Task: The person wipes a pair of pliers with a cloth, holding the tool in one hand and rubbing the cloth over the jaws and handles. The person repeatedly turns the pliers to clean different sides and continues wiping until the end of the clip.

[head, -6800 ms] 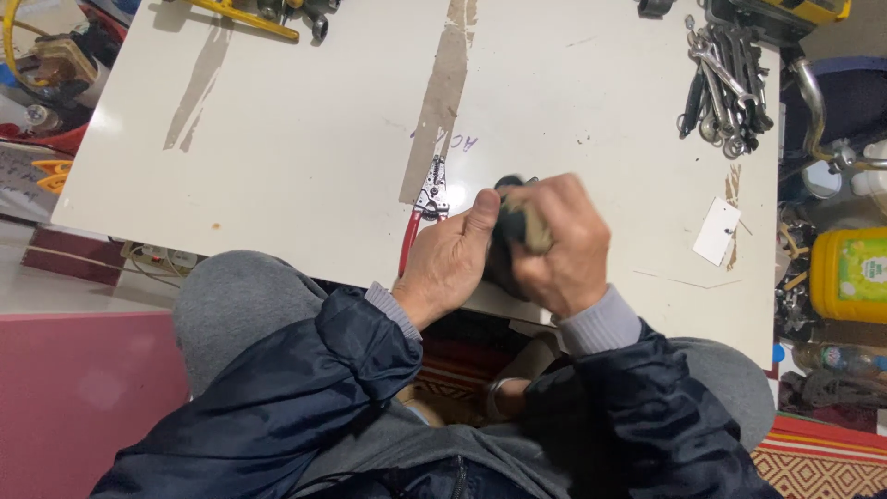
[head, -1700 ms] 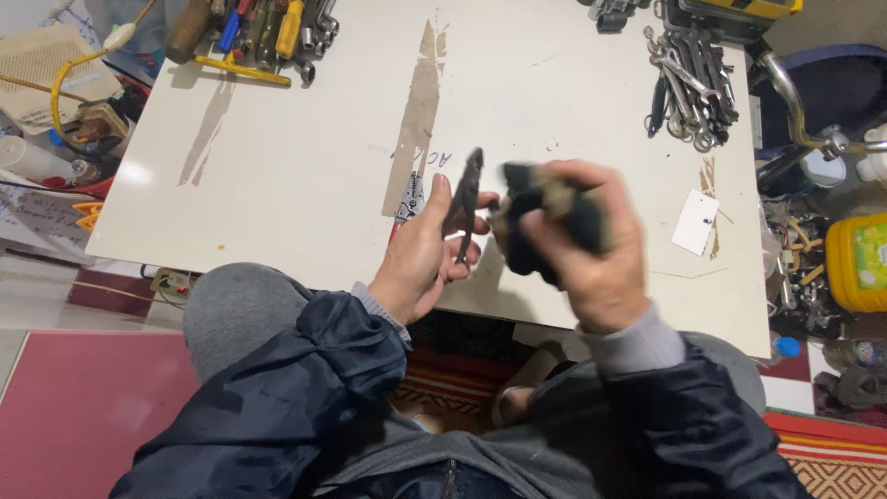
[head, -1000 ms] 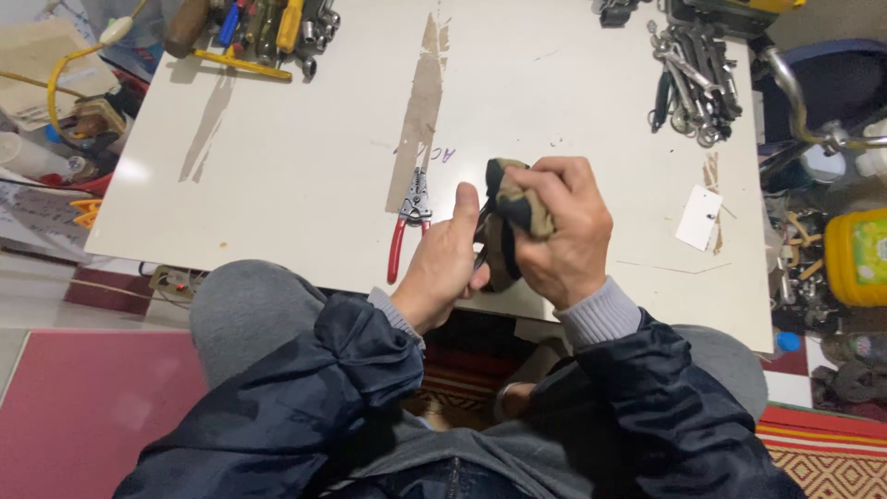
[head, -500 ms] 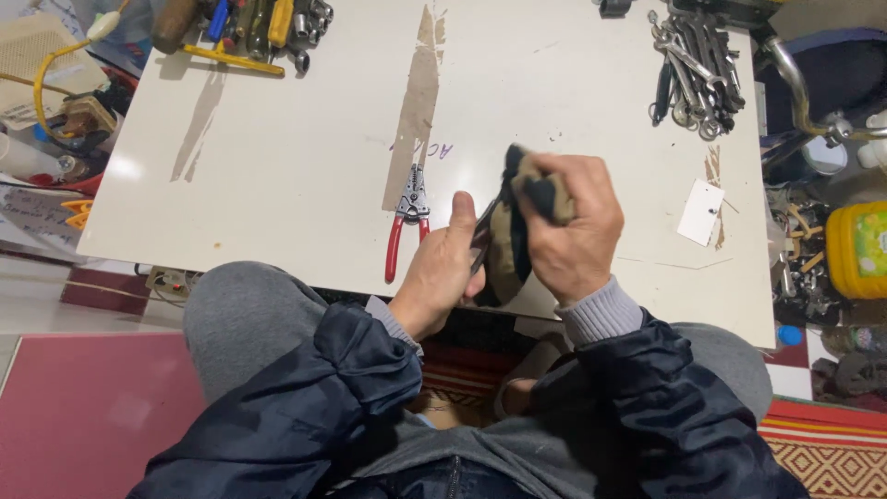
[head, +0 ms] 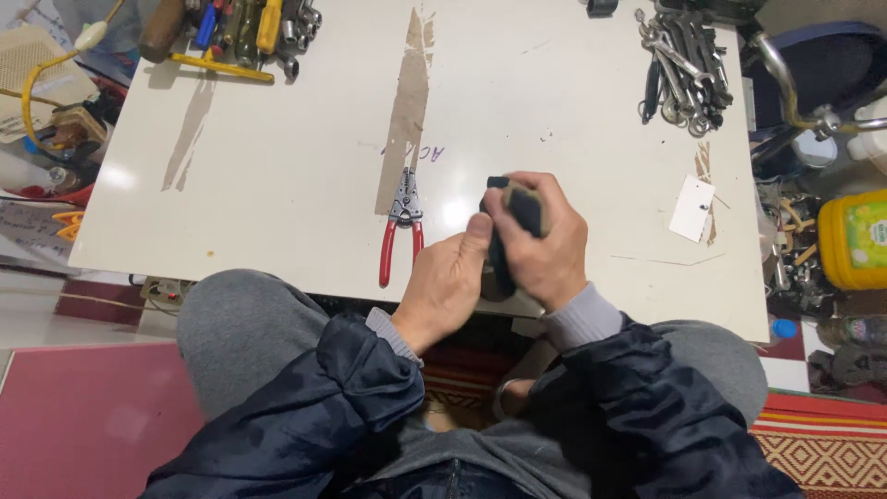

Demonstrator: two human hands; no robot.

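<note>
While curled tight around a dark, tan-edged blocky tool, right hand; left hand pressed alongside, thumb touching.

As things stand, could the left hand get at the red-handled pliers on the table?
Probably yes. The left hand is pressed against the dark object that the right hand grips, and the red-handled pliers lie just beside it on the white table, with nothing between.
</note>
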